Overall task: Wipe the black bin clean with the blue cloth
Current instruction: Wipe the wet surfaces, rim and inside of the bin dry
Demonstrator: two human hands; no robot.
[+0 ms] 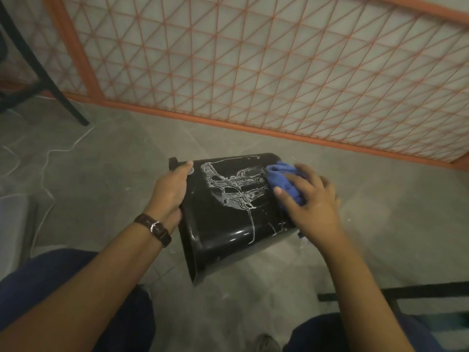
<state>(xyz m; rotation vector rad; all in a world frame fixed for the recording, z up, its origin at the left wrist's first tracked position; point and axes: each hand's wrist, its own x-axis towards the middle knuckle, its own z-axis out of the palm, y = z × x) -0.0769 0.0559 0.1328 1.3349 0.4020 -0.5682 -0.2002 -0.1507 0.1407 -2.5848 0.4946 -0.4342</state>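
A glossy black bin [223, 224] is held on its side above the floor, rim toward me at the lower left, base toward the upper right. White soapy streaks run across its upper side. My left hand [170, 191] grips the rim at the left edge. My right hand [312, 196] presses a bunched blue cloth [281, 179] against the bin's side near the base. Part of the cloth is hidden under my fingers.
An orange metal grid frame [253, 128] leans along the far side of the grey concrete floor. Black chair legs [63, 97] stand at the upper left. A black bar [393, 292] lies at the lower right. My knees in dark blue trousers [38, 288] fill the bottom.
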